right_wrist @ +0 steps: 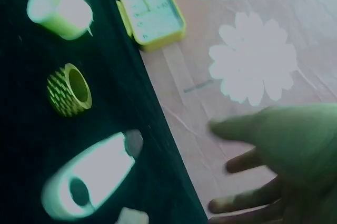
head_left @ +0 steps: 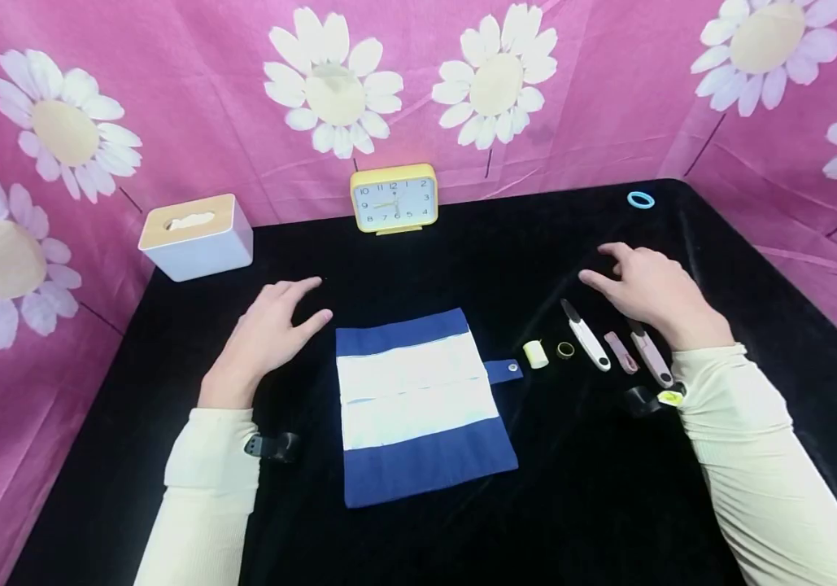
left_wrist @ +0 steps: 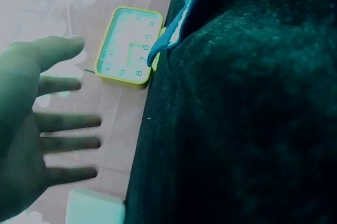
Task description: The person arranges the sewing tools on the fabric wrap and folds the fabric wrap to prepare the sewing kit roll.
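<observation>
My left hand (head_left: 260, 338) is held over the table left of an unfolded blue-and-white cloth pouch (head_left: 418, 472), its fingers extended and holding nothing. My right hand (head_left: 656, 293) is at the right, fingers loosely spread and nothing in them. The pouch's snap tab (head_left: 500, 372) points right toward a pale yellow thread spool (head_left: 538, 355). Beside the spool are a dimpled brass thimble (right_wrist: 59, 95), a white-handled cutter with a dark tip (head_left: 590, 345), a small pink clipper-like tool (head_left: 619, 352) and a pink-handled cutter (head_left: 652, 358), partly hidden by the right hand.
At the back of the black-covered table (head_left: 418, 545) stands a yellow clock (head_left: 394, 198). A tissue box (head_left: 202, 248) is at the back left, and a light-blue ring (head_left: 640, 200) lies at the far right. Pink flowered cloth (head_left: 206, 98) hangs behind.
</observation>
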A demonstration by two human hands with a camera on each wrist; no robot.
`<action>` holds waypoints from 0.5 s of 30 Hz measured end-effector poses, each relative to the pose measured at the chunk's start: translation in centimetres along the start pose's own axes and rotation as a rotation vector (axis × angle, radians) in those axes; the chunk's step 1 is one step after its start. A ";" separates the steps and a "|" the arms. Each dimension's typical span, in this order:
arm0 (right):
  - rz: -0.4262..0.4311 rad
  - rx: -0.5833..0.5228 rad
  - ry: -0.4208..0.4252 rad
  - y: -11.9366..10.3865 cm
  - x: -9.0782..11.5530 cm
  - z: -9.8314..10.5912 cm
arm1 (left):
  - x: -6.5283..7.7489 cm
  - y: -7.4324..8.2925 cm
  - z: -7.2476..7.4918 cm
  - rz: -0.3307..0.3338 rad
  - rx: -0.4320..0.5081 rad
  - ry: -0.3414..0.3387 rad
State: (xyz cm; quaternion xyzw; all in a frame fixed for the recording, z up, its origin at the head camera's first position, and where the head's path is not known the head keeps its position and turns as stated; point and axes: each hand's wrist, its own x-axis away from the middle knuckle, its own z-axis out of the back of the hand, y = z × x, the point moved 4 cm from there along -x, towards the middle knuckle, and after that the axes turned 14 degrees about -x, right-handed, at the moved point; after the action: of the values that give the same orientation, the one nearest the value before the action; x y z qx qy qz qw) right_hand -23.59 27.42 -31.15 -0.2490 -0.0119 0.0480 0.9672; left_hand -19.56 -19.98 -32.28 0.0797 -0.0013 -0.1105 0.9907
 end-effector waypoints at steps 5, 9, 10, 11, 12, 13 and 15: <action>-0.050 0.053 -0.108 2.6 -0.1 0.7 | -0.2 0.6 -1.6 -0.123 0.057 -0.124; -0.101 0.035 -0.203 4.2 0.0 0.9 | -0.2 1.1 -2.4 -0.179 0.059 -0.161; -0.112 0.012 -0.228 4.5 0.0 0.8 | -0.2 1.3 -2.5 -0.189 0.056 -0.165; -0.123 -0.017 -0.250 4.7 0.0 0.7 | -0.2 1.4 -2.6 -0.202 0.049 -0.165; -0.134 -0.048 -0.266 4.8 -0.1 0.6 | -0.2 1.5 -2.6 -0.213 0.039 -0.163; -0.145 -0.079 -0.285 4.9 -0.1 0.5 | -0.2 1.5 -2.7 -0.222 0.027 -0.161; -0.164 -0.147 -0.306 5.1 -0.1 0.3 | -0.2 1.5 -2.7 -0.235 0.007 -0.151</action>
State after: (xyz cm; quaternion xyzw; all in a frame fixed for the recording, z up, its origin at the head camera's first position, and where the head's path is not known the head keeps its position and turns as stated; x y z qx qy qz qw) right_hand -24.16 31.97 -33.32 -0.3071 -0.1827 0.0054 0.9340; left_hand -19.33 -18.05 -34.67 0.0741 -0.0667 -0.2316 0.9677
